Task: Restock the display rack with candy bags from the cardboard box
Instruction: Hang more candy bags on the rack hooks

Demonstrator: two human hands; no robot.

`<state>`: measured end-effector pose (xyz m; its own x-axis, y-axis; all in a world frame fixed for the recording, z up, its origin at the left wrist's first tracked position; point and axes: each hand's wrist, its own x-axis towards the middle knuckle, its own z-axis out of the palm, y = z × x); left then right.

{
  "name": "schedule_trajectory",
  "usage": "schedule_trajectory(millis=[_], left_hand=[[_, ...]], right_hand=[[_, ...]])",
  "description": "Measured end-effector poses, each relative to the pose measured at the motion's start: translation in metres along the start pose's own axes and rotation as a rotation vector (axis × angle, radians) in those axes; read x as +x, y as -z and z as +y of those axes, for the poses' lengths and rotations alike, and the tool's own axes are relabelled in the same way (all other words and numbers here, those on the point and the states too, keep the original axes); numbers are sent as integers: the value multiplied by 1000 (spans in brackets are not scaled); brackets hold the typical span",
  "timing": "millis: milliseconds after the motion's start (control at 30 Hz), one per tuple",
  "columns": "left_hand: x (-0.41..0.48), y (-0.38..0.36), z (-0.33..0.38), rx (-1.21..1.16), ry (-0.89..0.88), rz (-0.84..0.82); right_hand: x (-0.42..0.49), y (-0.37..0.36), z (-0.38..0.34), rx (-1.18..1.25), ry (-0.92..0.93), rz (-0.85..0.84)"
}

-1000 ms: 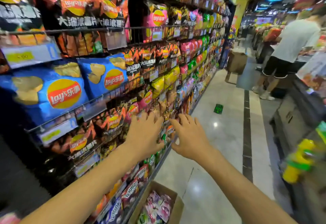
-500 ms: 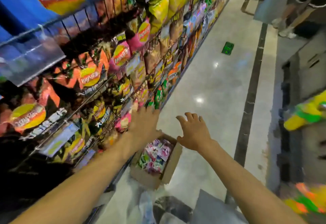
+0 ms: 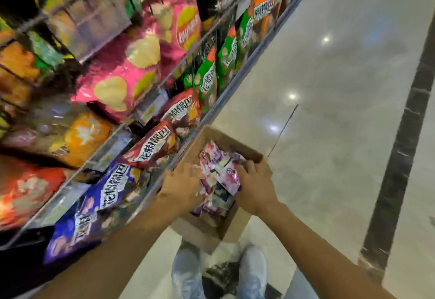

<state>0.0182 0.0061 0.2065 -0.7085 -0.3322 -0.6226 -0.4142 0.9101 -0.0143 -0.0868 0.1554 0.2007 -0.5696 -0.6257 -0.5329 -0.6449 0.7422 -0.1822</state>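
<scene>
Right grip (image 3: 254, 185) curled round pink candy bags (image 3: 219, 169) inside the cardboard box (image 3: 237, 225) on the floor (image 3: 329, 145), left grip (image 3: 181, 188) lay buried among them, its hold unclear, beside the display rack (image 3: 235, 82) crowded with snack packets (image 3: 150, 148).

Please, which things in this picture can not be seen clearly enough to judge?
Head view:
- Fingertips of the left hand and right hand: buried among the pink-and-purple plastic candy bags, so grip unclear.
- Bottom of the brown cardboard box: covered by bags.
- Snack bags on the wire display rack, at left: motion-blurred.
- Rack's top: cut off by frame edge.
</scene>
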Motion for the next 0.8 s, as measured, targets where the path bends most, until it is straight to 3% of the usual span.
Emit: schedule_trajectory(millis=[200, 467, 700, 800], left_hand=[[129, -146, 2, 91, -40, 65], [235, -185, 2, 65, -88, 384], [262, -200, -8, -199, -30, 169], [263, -208, -9, -255, -13, 152]], right_hand=[[121, -110, 48, -239, 73, 89], [213, -163, 73, -225, 113, 154], [227, -167, 73, -154, 28, 216], [230, -172, 73, -185, 33, 190]])
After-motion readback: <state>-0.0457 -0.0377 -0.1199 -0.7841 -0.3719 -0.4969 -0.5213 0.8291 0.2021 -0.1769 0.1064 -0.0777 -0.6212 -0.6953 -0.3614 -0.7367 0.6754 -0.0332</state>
